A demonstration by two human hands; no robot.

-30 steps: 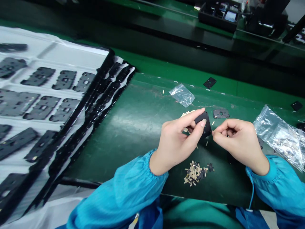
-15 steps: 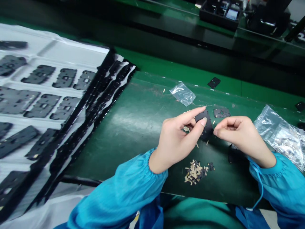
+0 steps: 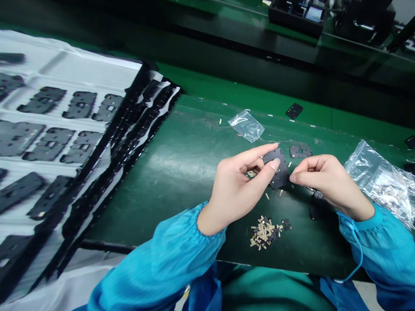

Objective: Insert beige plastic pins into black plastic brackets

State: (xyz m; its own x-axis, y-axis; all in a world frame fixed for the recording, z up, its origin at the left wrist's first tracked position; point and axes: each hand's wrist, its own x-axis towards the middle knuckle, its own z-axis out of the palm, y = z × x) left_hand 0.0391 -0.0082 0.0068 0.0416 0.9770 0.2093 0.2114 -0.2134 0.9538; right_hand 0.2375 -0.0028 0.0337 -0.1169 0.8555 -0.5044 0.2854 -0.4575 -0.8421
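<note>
black plate (image 3: 281,173) in left hand (image 3: 240,188)

**Fingers Hide Much of the Black Plate**

From here, the left hand (image 3: 243,185) covers part of the black plate (image 3: 279,175); whether the right hand (image 3: 327,183) pinches anything is too small to tell. The plastic bag (image 3: 379,181) runs off the right edge, its contents blurred, and the parts sheet (image 3: 65,65) runs off the left.

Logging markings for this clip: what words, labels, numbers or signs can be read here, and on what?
No readable text anywhere.
Black plate in the left hand: no legible marking.
Clear plastic bag: nothing legible.
Small screen in the black tray: too small and blurred to read.
</note>
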